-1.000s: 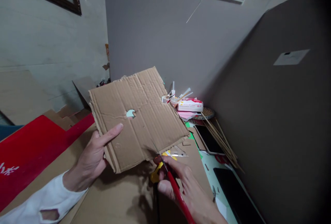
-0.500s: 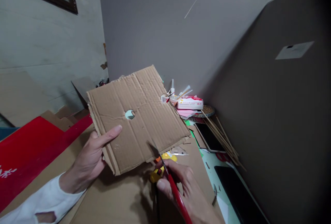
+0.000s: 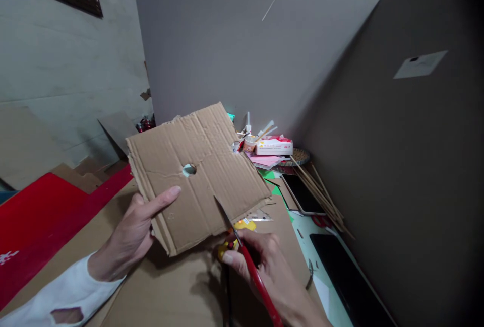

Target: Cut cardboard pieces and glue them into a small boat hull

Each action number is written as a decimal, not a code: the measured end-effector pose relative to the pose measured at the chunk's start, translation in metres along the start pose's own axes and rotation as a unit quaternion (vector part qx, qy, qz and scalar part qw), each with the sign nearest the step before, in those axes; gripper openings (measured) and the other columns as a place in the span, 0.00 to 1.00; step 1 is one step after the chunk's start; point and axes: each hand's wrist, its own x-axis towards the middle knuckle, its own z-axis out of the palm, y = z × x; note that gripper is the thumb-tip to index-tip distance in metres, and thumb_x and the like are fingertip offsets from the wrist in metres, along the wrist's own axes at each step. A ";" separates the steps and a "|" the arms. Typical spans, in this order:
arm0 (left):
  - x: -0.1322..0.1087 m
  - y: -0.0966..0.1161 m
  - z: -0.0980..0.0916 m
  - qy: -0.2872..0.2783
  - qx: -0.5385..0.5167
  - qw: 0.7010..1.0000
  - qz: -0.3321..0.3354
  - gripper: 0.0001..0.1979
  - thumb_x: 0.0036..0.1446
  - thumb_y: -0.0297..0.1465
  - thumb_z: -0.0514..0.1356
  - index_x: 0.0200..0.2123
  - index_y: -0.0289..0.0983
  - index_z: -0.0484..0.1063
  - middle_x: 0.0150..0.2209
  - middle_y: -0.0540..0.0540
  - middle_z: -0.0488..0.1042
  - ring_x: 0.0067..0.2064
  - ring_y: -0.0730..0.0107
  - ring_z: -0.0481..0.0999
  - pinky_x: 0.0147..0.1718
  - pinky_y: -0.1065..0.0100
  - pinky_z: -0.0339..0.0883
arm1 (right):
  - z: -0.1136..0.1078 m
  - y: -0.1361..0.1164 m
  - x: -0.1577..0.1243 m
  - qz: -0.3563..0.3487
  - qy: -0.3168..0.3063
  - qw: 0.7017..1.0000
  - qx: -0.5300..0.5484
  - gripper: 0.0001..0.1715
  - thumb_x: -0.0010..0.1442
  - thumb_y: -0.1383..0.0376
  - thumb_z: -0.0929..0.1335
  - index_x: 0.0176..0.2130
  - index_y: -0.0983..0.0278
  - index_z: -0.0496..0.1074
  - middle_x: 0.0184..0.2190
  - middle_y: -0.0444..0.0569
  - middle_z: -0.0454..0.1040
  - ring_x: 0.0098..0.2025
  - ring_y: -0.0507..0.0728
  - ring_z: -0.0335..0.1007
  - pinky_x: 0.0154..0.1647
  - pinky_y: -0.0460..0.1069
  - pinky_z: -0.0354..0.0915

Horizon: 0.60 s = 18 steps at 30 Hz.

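Observation:
A square piece of corrugated cardboard (image 3: 212, 166) is held up and tilted, with a round hole near its middle and a notch in its right edge. My left hand (image 3: 132, 231) grips its lower left side, thumb on the face and fingers behind. Red-handled scissors (image 3: 251, 266) are in my right hand (image 3: 268, 271), fingers wrapped round the handle. Their dark blade (image 3: 224, 211) lies over the lower part of the cardboard; whether a second blade is behind, I cannot tell. Just beyond the right hand, a yellow tool (image 3: 227, 249) is partly hidden.
Brown cardboard covers the table. To the right lie a black slab (image 3: 348, 281), a phone-like device (image 3: 302, 193) and wooden sticks (image 3: 321, 191). Further back are a tissue pack (image 3: 274, 145) and a paper cup (image 3: 249, 144). A red box (image 3: 49, 211) stands left. Grey panels (image 3: 227, 40) enclose the back and right.
The scissors' blade has shifted slightly up and left across the cardboard's face. The cardboard has tilted a little, and the whole view has turned slightly.

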 end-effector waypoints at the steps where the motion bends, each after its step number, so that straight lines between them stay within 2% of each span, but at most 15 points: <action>1: -0.001 -0.001 0.001 -0.010 0.003 1.000 0.002 0.36 0.46 0.31 0.75 0.60 0.40 0.74 0.47 0.42 0.85 0.43 0.54 0.86 0.41 0.65 0.81 | -0.001 -0.001 0.000 0.012 0.000 1.000 0.000 0.29 0.62 0.40 0.67 0.33 0.62 0.74 0.29 0.47 0.71 0.37 0.60 0.66 0.38 0.50 0.59; 5: -0.006 -0.002 0.003 -0.029 0.008 1.000 0.010 0.38 0.48 0.30 0.75 0.63 0.42 0.70 0.48 0.44 0.84 0.45 0.55 0.85 0.42 0.67 0.81 | 0.000 -0.002 0.002 0.009 0.011 1.000 -0.004 0.29 0.61 0.40 0.67 0.30 0.62 0.73 0.26 0.44 0.67 0.33 0.57 0.63 0.35 0.49 0.57; 9: -0.009 -0.002 0.001 -0.027 0.006 1.000 0.002 0.38 0.47 0.31 0.75 0.62 0.42 0.71 0.48 0.44 0.85 0.45 0.56 0.85 0.43 0.67 0.80 | 0.003 -0.002 0.003 -0.022 0.018 0.999 0.020 0.28 0.65 0.46 0.66 0.24 0.62 0.63 0.20 0.39 0.57 0.24 0.51 0.51 0.27 0.47 0.49; 11: -0.010 -0.001 0.000 -0.025 0.011 1.000 -0.006 0.37 0.47 0.32 0.75 0.61 0.41 0.72 0.47 0.44 0.85 0.44 0.55 0.85 0.41 0.67 0.81 | 0.004 -0.002 0.004 -0.039 0.017 0.998 0.038 0.28 0.67 0.48 0.64 0.23 0.61 0.57 0.19 0.37 0.53 0.22 0.50 0.45 0.25 0.48 0.45; 13: -0.010 -0.001 0.000 -0.022 0.014 1.000 -0.006 0.36 0.47 0.33 0.75 0.61 0.41 0.73 0.46 0.44 0.85 0.45 0.54 0.85 0.40 0.67 0.81 | 0.005 -0.002 0.005 -0.040 0.011 0.998 0.041 0.29 0.67 0.48 0.63 0.22 0.61 0.55 0.18 0.37 0.50 0.22 0.50 0.43 0.24 0.48 0.44; 15: -0.010 0.000 0.001 -0.022 0.015 1.000 0.000 0.35 0.47 0.32 0.75 0.60 0.41 0.74 0.47 0.44 0.85 0.45 0.54 0.85 0.40 0.67 0.81 | 0.005 -0.003 0.006 -0.020 0.009 0.999 0.028 0.29 0.65 0.45 0.64 0.23 0.61 0.58 0.18 0.38 0.53 0.23 0.51 0.47 0.26 0.48 0.46; 18: -0.010 0.001 0.003 -0.019 0.021 1.000 0.004 0.35 0.46 0.32 0.75 0.59 0.41 0.75 0.47 0.44 0.85 0.45 0.53 0.85 0.41 0.66 0.81 | 0.005 -0.005 0.006 0.016 0.010 1.000 0.013 0.30 0.61 0.40 0.66 0.25 0.61 0.62 0.23 0.43 0.62 0.31 0.56 0.59 0.31 0.48 0.51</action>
